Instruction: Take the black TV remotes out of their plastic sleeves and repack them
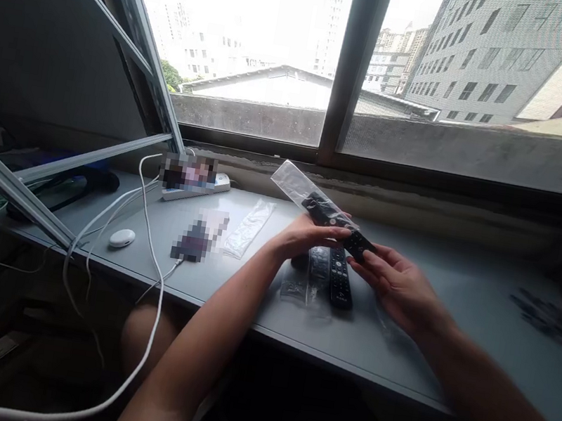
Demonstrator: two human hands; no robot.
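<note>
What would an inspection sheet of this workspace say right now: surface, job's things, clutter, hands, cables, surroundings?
Surface: grey table, below a window.
Job's things: held remote, partly inside a clear bag; bare remote on the table beside bagged items; clear packaging lying farther left.
Clutter: round white object, power strip; dark items at far right, too blurred to identify. Two patches are pixelated.
Hands: left hand grips the bagged part; right hand grips the bare end.
Cables: white cables at left, some hanging past the table edge.
Surroundings: metal frame slanting at left; buildings outside.
</note>
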